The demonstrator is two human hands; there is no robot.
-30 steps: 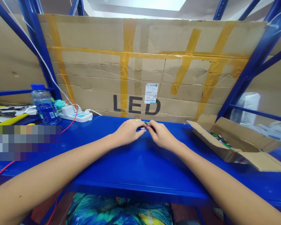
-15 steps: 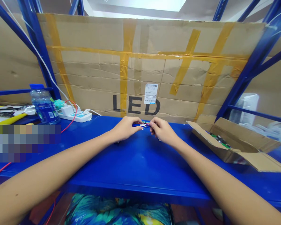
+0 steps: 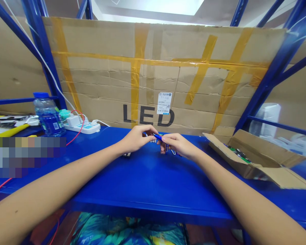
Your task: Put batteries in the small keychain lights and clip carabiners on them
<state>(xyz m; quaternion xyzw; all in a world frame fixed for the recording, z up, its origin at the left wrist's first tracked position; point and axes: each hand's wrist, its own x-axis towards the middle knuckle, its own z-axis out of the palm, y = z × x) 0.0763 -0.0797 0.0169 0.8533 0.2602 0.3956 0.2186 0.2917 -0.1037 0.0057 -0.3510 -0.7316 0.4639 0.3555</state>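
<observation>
My left hand (image 3: pixel 137 139) and my right hand (image 3: pixel 177 144) meet just above the blue bench top (image 3: pixel 153 177), close to the cardboard wall. Between their fingertips is a small blue pen-like part (image 3: pixel 158 137) with a metal end, tilted down to the right. My right fingers pinch it. My left fingers are curled against its other end, and whether they grip it is unclear. Thin wires or metal bits hang under my right hand. A small dark piece (image 3: pixel 126 155) lies on the bench beneath my left wrist.
An open cardboard box (image 3: pixel 255 158) with green parts stands at the right. A water bottle (image 3: pixel 48 115) and a white power strip (image 3: pixel 83 126) with a red wire sit at the back left. The "LED" cardboard sheet (image 3: pixel 155 75) closes the back. Blue rack posts flank both sides.
The blue part was lifted off the bench and held level between both hands; now it tilts, and my right hand has shifted slightly right and down.
</observation>
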